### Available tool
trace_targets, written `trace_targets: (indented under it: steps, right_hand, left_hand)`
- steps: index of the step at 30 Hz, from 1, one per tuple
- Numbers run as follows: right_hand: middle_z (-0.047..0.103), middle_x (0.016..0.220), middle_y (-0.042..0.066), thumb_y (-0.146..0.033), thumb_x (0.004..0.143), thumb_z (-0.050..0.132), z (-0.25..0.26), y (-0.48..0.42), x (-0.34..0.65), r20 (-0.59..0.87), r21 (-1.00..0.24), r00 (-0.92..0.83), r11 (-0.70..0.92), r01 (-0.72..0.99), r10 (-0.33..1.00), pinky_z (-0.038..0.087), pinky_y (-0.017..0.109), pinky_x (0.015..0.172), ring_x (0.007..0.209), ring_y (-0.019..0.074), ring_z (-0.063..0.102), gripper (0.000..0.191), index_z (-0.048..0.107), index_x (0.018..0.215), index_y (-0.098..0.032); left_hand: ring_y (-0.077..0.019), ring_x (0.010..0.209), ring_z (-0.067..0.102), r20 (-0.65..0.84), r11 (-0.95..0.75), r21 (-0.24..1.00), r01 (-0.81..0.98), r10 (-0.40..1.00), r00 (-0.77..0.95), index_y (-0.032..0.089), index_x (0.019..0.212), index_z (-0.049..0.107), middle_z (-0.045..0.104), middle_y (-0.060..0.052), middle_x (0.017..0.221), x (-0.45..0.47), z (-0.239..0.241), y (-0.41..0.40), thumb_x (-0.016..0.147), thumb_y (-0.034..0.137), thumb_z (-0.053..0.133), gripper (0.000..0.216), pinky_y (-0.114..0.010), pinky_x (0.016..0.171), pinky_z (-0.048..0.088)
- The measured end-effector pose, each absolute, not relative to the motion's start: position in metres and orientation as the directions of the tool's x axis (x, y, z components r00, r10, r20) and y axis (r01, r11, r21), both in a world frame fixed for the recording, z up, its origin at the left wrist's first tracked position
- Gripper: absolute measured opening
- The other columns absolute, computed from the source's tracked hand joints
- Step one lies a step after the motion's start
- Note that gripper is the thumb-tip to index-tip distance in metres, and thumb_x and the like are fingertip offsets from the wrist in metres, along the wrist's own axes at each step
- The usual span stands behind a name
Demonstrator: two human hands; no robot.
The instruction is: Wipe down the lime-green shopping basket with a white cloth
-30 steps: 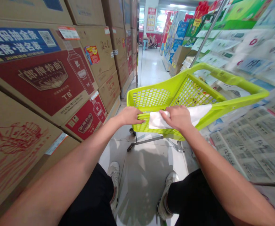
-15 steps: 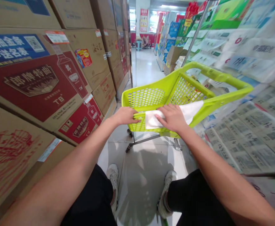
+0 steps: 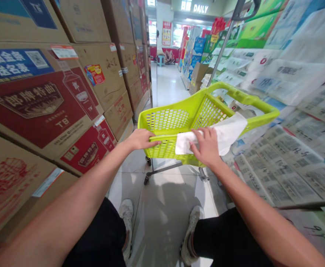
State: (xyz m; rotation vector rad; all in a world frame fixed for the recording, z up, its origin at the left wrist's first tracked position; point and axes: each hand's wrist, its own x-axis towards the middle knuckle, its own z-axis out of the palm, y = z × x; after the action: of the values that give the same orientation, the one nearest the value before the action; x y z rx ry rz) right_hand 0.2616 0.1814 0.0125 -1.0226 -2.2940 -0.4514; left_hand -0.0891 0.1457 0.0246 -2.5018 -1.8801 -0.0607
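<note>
A lime-green plastic shopping cart (image 3: 179, 111) stands on the tiled aisle floor just ahead of me. My left hand (image 3: 139, 139) rests on the near rim of the cart, its fingers curled over the edge. My right hand (image 3: 206, 145) presses a white cloth (image 3: 226, 132) flat against the cart's near rim and right side, fingers laid over it. The cloth hangs over the rim to the right. My legs in black shorts and pale shoes show below.
Stacked cardboard cartons (image 3: 53, 100) with red labels wall the left side of the aisle. Shelves of packaged paper goods (image 3: 296, 122) line the right. The tiled floor (image 3: 168, 85) runs ahead to more displays at the far end.
The cart has shifted a little left and nearer. My right hand has slid the white cloth further right along the rim. My left hand stays on the rim.
</note>
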Motion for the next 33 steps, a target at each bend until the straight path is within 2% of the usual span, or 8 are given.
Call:
trace_targets:
  steps: [4, 8, 12, 18, 22, 26, 29, 33]
  right_hand:
    - [0.059, 0.157, 0.018, -0.051, 0.110, 0.049, 0.013, 0.179, 0.264, 0.557, 0.104, -0.618, 0.692, 0.715, 0.555, 0.031, 0.059, 0.132, 0.151, 0.0373, 0.047, 0.062, 0.058, 0.161, -0.018]
    - [0.061, 0.155, 0.022, -0.047, 0.109, 0.046, 0.038, 0.210, 0.330, 0.711, 0.018, -0.320, 0.439, 0.898, 0.626, 0.022, 0.069, 0.132, 0.154, 0.0403, 0.045, 0.054, 0.069, 0.147, -0.017]
    - [0.045, 0.169, 0.026, -0.047, 0.108, 0.044, 0.044, 0.222, 0.358, 0.805, -0.096, -0.100, 0.295, 0.951, 0.585, 0.014, 0.077, 0.131, 0.165, 0.0456, 0.028, 0.060, 0.059, 0.156, -0.015]
    - [0.049, 0.161, 0.024, -0.052, 0.108, 0.046, 0.000, 0.177, 0.266, 0.637, 0.011, -0.466, 0.597, 0.802, 0.614, 0.033, 0.064, 0.131, 0.166, 0.0414, 0.027, 0.066, 0.053, 0.161, -0.013]
    - [0.051, 0.166, 0.022, -0.053, 0.109, 0.047, 0.000, 0.164, 0.240, 0.564, 0.057, -0.566, 0.656, 0.753, 0.601, 0.026, 0.066, 0.132, 0.164, 0.0402, 0.034, 0.066, 0.050, 0.166, -0.019]
    - [0.059, 0.158, 0.023, -0.051, 0.111, 0.042, 0.032, 0.194, 0.295, 0.647, 0.048, -0.392, 0.478, 0.877, 0.654, 0.015, 0.070, 0.132, 0.157, 0.0402, 0.043, 0.057, 0.067, 0.149, -0.018]
    - [0.058, 0.157, 0.026, -0.049, 0.107, 0.039, 0.052, 0.220, 0.347, 0.776, -0.075, -0.137, 0.305, 0.949, 0.616, 0.014, 0.076, 0.123, 0.154, 0.0443, 0.039, 0.054, 0.071, 0.139, -0.020]
    - [0.063, 0.148, 0.028, -0.052, 0.104, 0.042, 0.063, 0.232, 0.374, 0.795, -0.101, -0.103, 0.298, 0.949, 0.598, 0.019, 0.072, 0.116, 0.146, 0.0470, 0.040, 0.052, 0.074, 0.133, -0.023]
  left_hand:
    - [-0.0257, 0.076, 0.072, 0.057, -0.273, 0.027, 0.962, 0.961, 0.271, 0.022, 0.085, 0.079, 0.079, -0.011, 0.083, -0.099, 0.023, 0.151, 0.101, 0.081, 0.037, 0.074, -0.032, 0.063, 0.035]
    - [-0.0247, 0.074, 0.070, 0.094, -0.254, 0.061, 0.965, 0.964, 0.248, 0.022, 0.080, 0.077, 0.077, -0.010, 0.078, -0.108, 0.020, 0.154, 0.099, 0.083, 0.038, 0.075, -0.032, 0.060, 0.033]
    - [-0.0254, 0.075, 0.072, 0.079, -0.241, 0.054, 0.969, 0.968, 0.237, 0.025, 0.081, 0.079, 0.077, -0.008, 0.076, -0.104, 0.021, 0.152, 0.097, 0.083, 0.039, 0.073, -0.032, 0.061, 0.034]
    - [-0.0285, 0.082, 0.076, 0.042, -0.233, 0.048, 0.971, 0.972, 0.231, 0.026, 0.089, 0.082, 0.080, -0.009, 0.082, -0.091, 0.027, 0.147, 0.099, 0.081, 0.038, 0.071, -0.033, 0.066, 0.041]
    - [-0.0280, 0.083, 0.075, 0.048, -0.243, 0.034, 0.969, 0.969, 0.242, 0.024, 0.092, 0.083, 0.081, -0.010, 0.087, -0.096, 0.028, 0.146, 0.100, 0.079, 0.038, 0.072, -0.033, 0.070, 0.046]
    - [-0.0278, 0.083, 0.076, 0.049, -0.249, 0.047, 0.967, 0.968, 0.246, 0.026, 0.090, 0.084, 0.081, -0.008, 0.086, -0.105, 0.026, 0.147, 0.095, 0.082, 0.050, 0.065, -0.032, 0.068, 0.045]
    - [-0.0292, 0.086, 0.077, 0.024, -0.289, 0.046, 0.956, 0.957, 0.288, 0.028, 0.098, 0.085, 0.082, -0.007, 0.089, -0.105, 0.027, 0.145, 0.087, 0.079, 0.064, 0.057, -0.032, 0.067, 0.043]
    - [-0.0315, 0.094, 0.077, -0.005, -0.294, 0.015, 0.956, 0.956, 0.294, 0.026, 0.109, 0.085, 0.083, -0.010, 0.097, -0.104, 0.028, 0.144, 0.091, 0.068, 0.067, 0.049, -0.034, 0.075, 0.049]
